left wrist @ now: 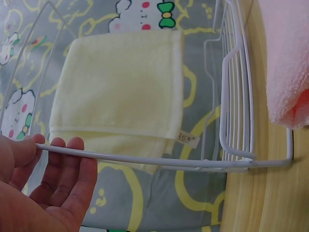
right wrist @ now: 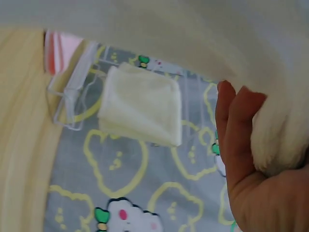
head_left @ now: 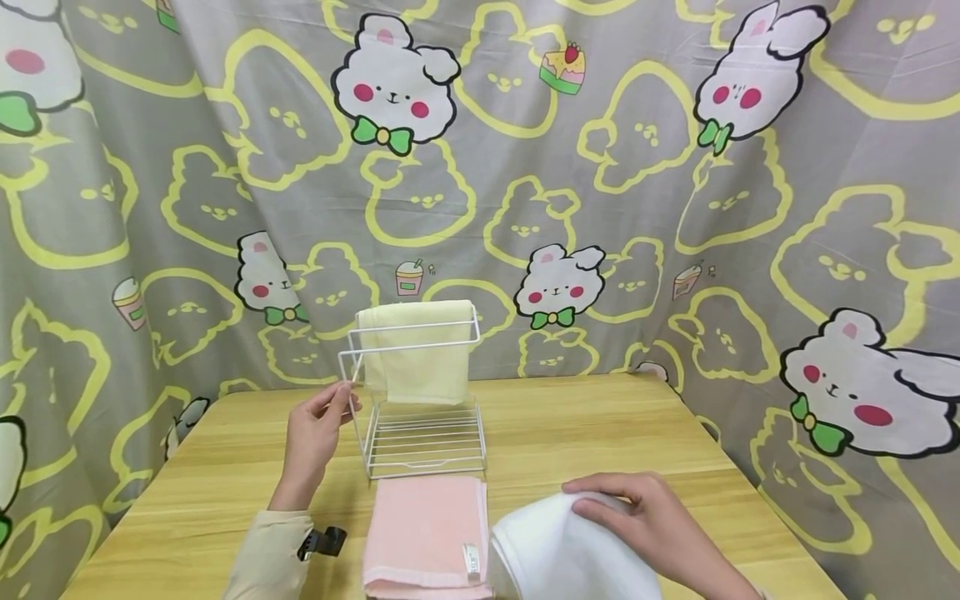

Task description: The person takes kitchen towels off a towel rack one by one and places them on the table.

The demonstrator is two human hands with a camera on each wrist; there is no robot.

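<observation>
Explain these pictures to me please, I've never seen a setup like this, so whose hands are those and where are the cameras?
There's no robot here, just a person working with two bare hands. The large picture comes from a camera on the head; the two smaller ones come from cameras on the left and right wrists.

A white wire rack stands on a wooden table, with a patterned curtain behind. A yellow cloth hangs over the rack's upper part, and a folded pink cloth lies on its near side.

The left hand grips the rack's side bar. The right hand pinches a white cloth, which blurs across the top of the right wrist picture.
</observation>
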